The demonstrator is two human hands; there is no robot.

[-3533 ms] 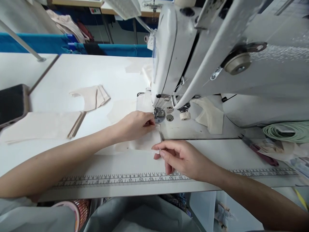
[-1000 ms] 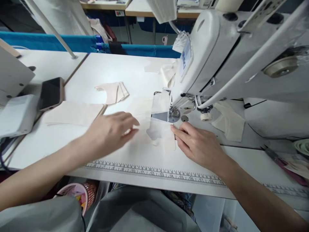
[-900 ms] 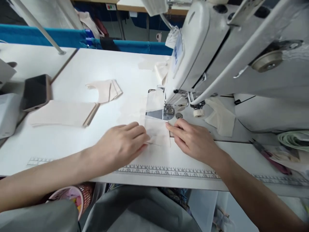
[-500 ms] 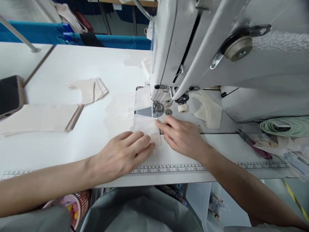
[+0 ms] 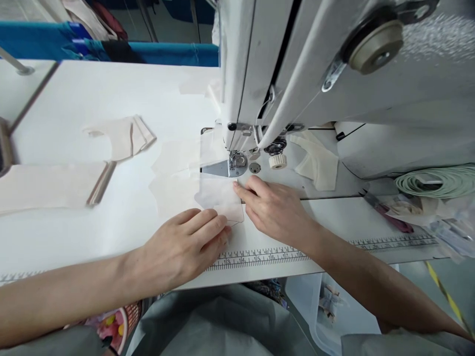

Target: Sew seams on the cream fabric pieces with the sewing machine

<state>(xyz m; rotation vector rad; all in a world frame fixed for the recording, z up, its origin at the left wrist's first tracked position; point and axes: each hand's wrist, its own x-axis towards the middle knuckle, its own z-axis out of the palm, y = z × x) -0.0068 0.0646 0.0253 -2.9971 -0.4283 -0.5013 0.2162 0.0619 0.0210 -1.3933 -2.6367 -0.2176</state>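
Note:
A thin pale fabric piece (image 5: 218, 198) lies under the needle area of a white sewing machine (image 5: 241, 89), in front of the presser foot (image 5: 237, 160). Its near corner is pinched in my left hand (image 5: 189, 242), whose fingers are curled together and whose thumb sits below them. My right hand (image 5: 272, 207) bears on the right edge of the same piece, with the index fingertip close to the metal plate (image 5: 217, 169); the other fingers are bent and the thumb is hidden. More pale fabric (image 5: 174, 178) spreads left of the plate.
Left on the white table are a stack of cut fabric (image 5: 52, 185) and smaller cut pieces (image 5: 124, 138). Right of the needle lies another pale piece (image 5: 319, 163). Snips (image 5: 388, 212) and coiled green cord (image 5: 438, 180) sit farther right. A printed ruler (image 5: 260, 258) follows the front edge.
The view has shifted slightly, so the scene sits farther left. My left hand has drawn a little toward the front edge, and the fabric's near corner looks slightly lifted. The right hand stays at the edge.

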